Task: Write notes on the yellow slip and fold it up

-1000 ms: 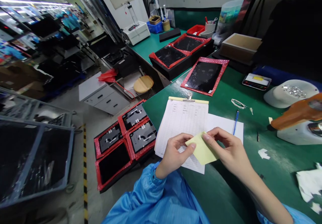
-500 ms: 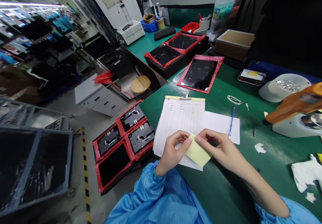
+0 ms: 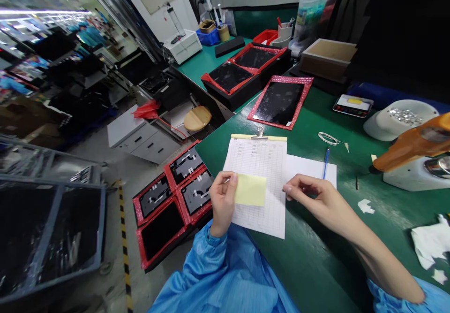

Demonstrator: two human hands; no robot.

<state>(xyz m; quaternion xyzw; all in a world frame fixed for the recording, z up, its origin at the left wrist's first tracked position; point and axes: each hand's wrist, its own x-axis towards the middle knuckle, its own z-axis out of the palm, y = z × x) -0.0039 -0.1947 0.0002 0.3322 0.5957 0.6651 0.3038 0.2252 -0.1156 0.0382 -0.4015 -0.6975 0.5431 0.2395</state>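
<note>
My left hand [image 3: 222,201] pinches a pale yellow sticky note [image 3: 250,190] by its left edge, thumb on top. The note is held flat over a printed form [image 3: 258,160] on a clipboard, whose metal clip [image 3: 259,133] shows at the top. My right hand [image 3: 311,198] is off the note, just to the right of the form. Its thumb and fingertips are drawn together; whether anything small is between them I cannot make out. Beyond it, a blue pen [image 3: 326,163] lies on a white sheet [image 3: 303,166] that reaches partly under the form.
A screen panel in pink bubble wrap [image 3: 280,103] lies behind the clipboard. Left of the green table [image 3: 298,266] stands a tray of red-wrapped panels [image 3: 188,209]. To the right are an orange-handled tool [image 3: 415,141], a white tub [image 3: 397,120], a coiled cable [image 3: 328,138] and paper scraps [image 3: 366,206].
My right hand has let go of the sticky note and moved right. My left hand has shifted left with the note, which has turned from a slant to nearly level.
</note>
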